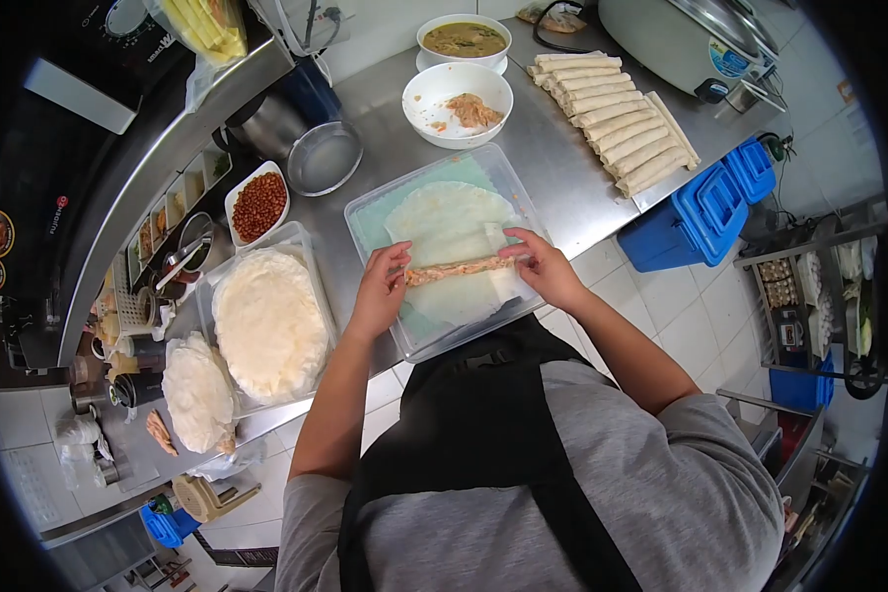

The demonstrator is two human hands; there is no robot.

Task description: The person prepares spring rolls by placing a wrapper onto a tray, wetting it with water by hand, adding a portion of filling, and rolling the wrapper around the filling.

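Observation:
A round, thin, translucent wrapper lies on a pale green sheet inside a clear plastic tray. Across it runs a log of pinkish minced filling. At the filling's left end, my left hand has its fingers bent in, pinching the wrapper's edge. Near the right end, my right hand also has thumb and fingers curled on the wrapper, where a side flap is folded inward. The fingertips partly hide both ends of the filling.
Finished rolls lie in rows at the upper right. Behind the tray stand a bowl with leftover filling and a bowl of soup-like mixture. Stacked wrappers, reddish nuts and a metal bowl sit left.

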